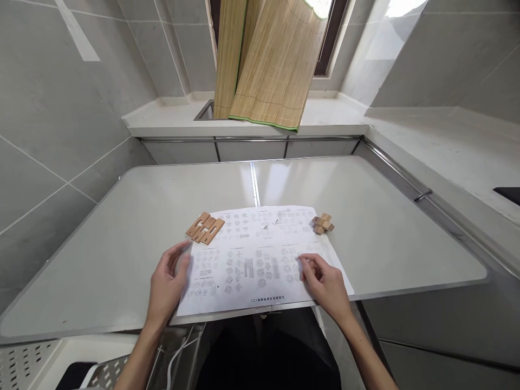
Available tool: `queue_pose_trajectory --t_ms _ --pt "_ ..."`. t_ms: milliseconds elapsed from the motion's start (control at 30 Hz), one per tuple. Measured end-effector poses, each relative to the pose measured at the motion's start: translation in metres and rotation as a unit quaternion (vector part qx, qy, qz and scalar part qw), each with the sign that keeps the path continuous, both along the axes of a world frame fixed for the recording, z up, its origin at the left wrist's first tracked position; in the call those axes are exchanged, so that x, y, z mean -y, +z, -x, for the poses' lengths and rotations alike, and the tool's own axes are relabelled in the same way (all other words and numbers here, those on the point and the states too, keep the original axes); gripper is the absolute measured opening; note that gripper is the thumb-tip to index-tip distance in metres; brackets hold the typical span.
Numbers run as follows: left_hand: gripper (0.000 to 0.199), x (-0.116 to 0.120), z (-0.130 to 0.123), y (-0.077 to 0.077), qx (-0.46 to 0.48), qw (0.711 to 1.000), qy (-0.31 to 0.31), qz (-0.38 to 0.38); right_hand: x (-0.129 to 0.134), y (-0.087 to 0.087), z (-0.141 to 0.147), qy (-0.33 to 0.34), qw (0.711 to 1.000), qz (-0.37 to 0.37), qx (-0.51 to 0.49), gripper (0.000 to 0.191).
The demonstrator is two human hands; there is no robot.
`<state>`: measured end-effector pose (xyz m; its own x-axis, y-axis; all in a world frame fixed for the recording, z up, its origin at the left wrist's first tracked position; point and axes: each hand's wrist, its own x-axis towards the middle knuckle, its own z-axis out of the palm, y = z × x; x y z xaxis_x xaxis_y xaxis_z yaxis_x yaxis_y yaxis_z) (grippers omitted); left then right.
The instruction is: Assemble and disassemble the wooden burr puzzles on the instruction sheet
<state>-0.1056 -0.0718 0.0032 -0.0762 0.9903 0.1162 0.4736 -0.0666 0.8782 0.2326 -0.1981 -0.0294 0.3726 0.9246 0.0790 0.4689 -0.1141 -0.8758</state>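
A large white printed sheet (252, 290) with rows of small diagrams lies on the table. My left hand (167, 279) is at its left edge, thumb and fingers apart in a curve with nothing between them. Just beyond that hand, flat brown wooden puzzle pieces (206, 227) with cut-out slots and numbers rest on the sheet's upper left corner. My right hand (323, 281) is over the right part of the sheet, fingers curled in and fingertips close to the diagrams; no object shows in it. An interlocking wooden burr puzzle (323, 223) sits at the sheet's upper right corner.
The pale folding table (390, 227) has a seam down its middle. Behind it, a bamboo mat (272, 70) hangs over a white counter (337, 116) beside a sink (206, 111). A metal rail (394, 165) runs along the right. A white cable (174, 360) hangs below the front edge.
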Motion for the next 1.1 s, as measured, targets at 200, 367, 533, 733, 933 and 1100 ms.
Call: queue_pose_trajectory --t_ms 200,367,533,733,933,1100 --pt "0.017 0.0044 0.0034 0.0032 0.004 0.999 0.02 0.039 0.0002 0.0024 0.0013 -0.006 1.0 -0.008 0.008 0.038" --pt "0.018 0.0069 0.0019 0.0032 -0.13 0.989 -0.04 0.053 -0.0011 0.0007 0.0023 -0.009 1.0 -0.017 0.018 0.041" --pt "0.024 0.0065 -0.0001 0.0028 -0.17 0.984 -0.048 0.031 -0.0014 -0.0052 0.0016 -0.013 1.0 -0.02 0.019 0.04" --pt "0.024 0.0067 0.0008 0.0015 -0.178 0.982 -0.056 0.013 -0.0009 -0.0062 0.0009 -0.007 1.0 -0.023 0.015 0.04" --pt "0.026 0.0069 0.0016 -0.0003 -0.186 0.981 -0.061 0.003 -0.0007 -0.0047 0.0022 -0.004 0.999 -0.028 0.015 0.042" --pt "0.026 0.0064 0.0031 -0.0016 -0.192 0.979 -0.061 0.006 -0.0008 -0.0025 0.0029 0.0 0.999 -0.032 0.018 0.042"
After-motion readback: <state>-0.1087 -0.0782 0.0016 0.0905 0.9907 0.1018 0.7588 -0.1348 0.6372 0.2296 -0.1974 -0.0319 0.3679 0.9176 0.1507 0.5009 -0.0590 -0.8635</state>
